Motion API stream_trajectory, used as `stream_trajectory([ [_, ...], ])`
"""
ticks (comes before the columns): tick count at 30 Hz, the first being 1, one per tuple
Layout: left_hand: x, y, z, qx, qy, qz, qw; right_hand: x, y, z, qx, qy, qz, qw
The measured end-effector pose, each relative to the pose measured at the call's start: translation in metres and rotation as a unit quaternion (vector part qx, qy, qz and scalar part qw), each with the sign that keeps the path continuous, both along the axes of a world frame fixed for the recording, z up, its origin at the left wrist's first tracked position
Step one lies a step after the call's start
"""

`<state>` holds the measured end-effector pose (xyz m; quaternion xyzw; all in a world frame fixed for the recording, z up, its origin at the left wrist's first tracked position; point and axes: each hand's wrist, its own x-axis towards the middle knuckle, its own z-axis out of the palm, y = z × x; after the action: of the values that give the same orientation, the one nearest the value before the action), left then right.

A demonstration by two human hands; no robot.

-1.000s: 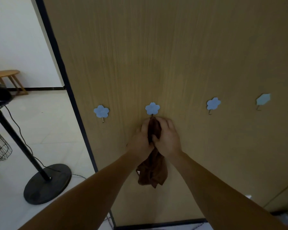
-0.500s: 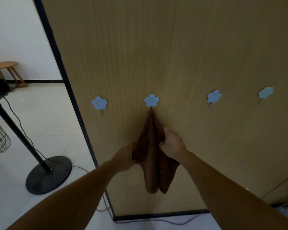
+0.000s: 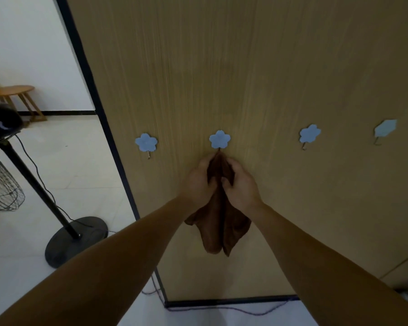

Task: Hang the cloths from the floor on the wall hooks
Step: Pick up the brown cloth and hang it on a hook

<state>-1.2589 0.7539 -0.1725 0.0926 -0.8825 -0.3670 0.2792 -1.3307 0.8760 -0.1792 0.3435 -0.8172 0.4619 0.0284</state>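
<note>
A brown cloth (image 3: 218, 227) hangs down the wooden wall panel (image 3: 245, 67) from the second blue flower hook (image 3: 219, 139). My left hand (image 3: 199, 184) and my right hand (image 3: 240, 184) both grip the cloth's upper part just below that hook, one on each side. The cloth's lower half dangles loose between my forearms. Three other hooks are bare: a flower hook to the left (image 3: 146, 142), a flower hook to the right (image 3: 309, 135) and a pale leaf-shaped hook at far right (image 3: 384, 128).
A black standing fan (image 3: 76, 241) with a round base and trailing cable stands on the white tiled floor at left. A wooden stool (image 3: 12, 92) sits by the far white wall. A cable (image 3: 222, 308) runs along the panel's foot.
Both hands moved back up the cloth, from its middle to just under the hook. The cloth stays hanging on the second hook.
</note>
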Motion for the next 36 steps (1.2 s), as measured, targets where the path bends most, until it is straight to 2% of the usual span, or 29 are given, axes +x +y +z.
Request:
stream_trajectory([
  [3,0.001,0.001,-0.008,-0.003,0.015,0.013,1.000,0.001,0.002,-0.004,0.005,-0.047,0.010,0.999],
  [8,0.001,-0.005,-0.014,-0.012,-0.063,0.013,0.998,-0.004,0.004,-0.003,0.049,-0.089,0.020,0.995],
  [11,0.013,0.003,-0.028,0.023,-0.103,0.040,0.994,0.005,0.010,-0.012,0.071,-0.111,0.013,0.991],
  [13,0.027,0.006,-0.046,0.039,-0.160,0.049,0.985,0.014,0.019,-0.021,0.102,-0.107,-0.011,0.989],
  [18,0.061,-0.001,-0.090,-0.061,-0.329,0.073,0.939,0.047,0.047,-0.040,0.185,-0.082,-0.088,0.975],
  [21,0.081,-0.005,-0.112,-0.097,-0.417,0.007,0.903,0.075,0.065,-0.053,0.204,-0.102,-0.136,0.964],
  [25,0.108,0.003,-0.134,-0.156,-0.499,-0.141,0.841,0.129,0.089,-0.077,0.207,-0.160,-0.202,0.944],
  [30,0.133,0.068,-0.145,-0.220,-0.455,-0.293,0.811,0.218,0.142,-0.110,0.198,-0.216,-0.306,0.906],
  [33,0.154,0.123,-0.146,-0.246,-0.410,-0.372,0.796,0.278,0.192,-0.125,0.208,-0.245,-0.380,0.867],
  [36,0.181,0.184,-0.148,-0.292,-0.377,-0.436,0.763,0.341,0.244,-0.136,0.196,-0.272,-0.462,0.821],
])
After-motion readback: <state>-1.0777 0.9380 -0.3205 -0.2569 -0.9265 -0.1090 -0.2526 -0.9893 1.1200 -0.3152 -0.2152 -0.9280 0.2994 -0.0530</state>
